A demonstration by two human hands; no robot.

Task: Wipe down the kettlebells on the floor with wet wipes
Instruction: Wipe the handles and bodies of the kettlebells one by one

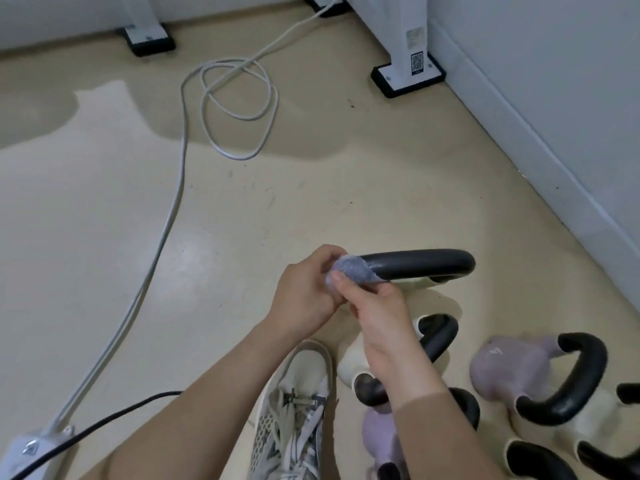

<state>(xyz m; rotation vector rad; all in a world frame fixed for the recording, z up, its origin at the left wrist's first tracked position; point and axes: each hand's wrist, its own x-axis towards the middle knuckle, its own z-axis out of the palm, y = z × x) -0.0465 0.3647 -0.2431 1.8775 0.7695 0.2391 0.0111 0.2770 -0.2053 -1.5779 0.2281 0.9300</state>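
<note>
Kettlebell handle (415, 263), wet wipe (349, 273) pinched by both hands

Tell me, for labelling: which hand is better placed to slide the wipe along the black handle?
Probably the right hand: it pinches the wet wipe on the side where the black handle continues; the left hand sits at its end.

Left of fingers (322, 261): bare floor (104, 220), free w/ only cable (166, 220) crossing. Ahead of fingers also open. Right & nearer: kettlebells (512, 362) packed tight, shoe (298, 393) below forearms. Wall (554, 116) closes far right.
</note>
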